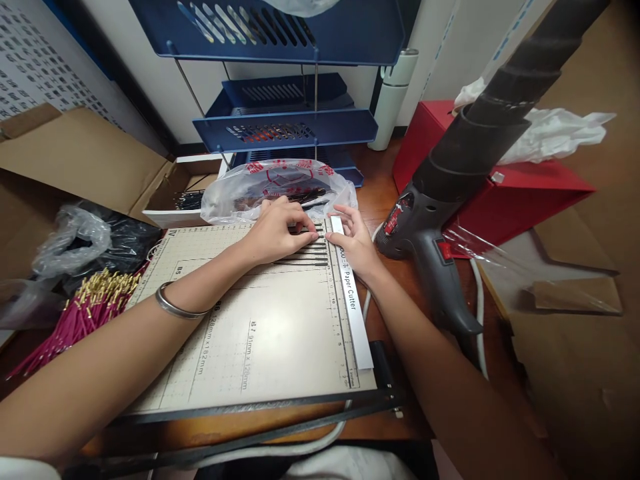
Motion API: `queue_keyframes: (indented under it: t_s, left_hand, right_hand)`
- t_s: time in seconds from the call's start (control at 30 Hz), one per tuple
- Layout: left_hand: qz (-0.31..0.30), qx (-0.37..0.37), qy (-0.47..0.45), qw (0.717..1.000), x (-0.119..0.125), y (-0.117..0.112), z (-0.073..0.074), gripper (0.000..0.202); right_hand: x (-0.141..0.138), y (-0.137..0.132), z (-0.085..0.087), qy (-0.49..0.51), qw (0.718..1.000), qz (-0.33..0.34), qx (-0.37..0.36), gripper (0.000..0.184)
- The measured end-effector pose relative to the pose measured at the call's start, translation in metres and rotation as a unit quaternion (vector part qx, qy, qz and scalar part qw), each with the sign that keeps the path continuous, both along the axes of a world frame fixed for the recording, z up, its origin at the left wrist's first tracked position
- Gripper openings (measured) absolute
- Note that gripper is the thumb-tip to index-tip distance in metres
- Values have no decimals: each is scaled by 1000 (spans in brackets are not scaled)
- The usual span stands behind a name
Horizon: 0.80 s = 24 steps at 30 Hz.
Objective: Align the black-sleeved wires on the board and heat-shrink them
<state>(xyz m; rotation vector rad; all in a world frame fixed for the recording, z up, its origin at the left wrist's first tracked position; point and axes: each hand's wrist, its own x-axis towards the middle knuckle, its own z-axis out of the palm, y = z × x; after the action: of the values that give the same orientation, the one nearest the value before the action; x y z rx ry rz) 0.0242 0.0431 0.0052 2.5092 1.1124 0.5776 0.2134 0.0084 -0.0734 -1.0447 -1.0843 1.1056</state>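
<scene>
A beige paper cutter board [260,333] lies in front of me on the desk. Several thin black tubes [305,252] lie in a row near its top right, ends against the white blade strip [353,303]. My left hand [280,230], with a metal bangle at the wrist, rests palm down on the tubes, fingers pressed together on them. My right hand [356,241] sits at the top of the white strip, its fingertips touching the tubes' ends.
A grey heat gun [430,220] rests just right of the cutter, before a red box [500,180]. A plastic bag [280,187] with black tubes lies behind the board. Magenta wires with gold tips [85,307] lie left. Blue trays [285,120] stand behind.
</scene>
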Motion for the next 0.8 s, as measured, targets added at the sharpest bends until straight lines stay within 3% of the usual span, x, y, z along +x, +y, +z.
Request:
queue_keyframes:
  t_s: [0.8]
  left_hand:
    - [-15, -7, -10, 1000, -2, 3, -2, 21]
  right_hand:
    - [0, 1, 1, -3, 1000, -2, -1, 64]
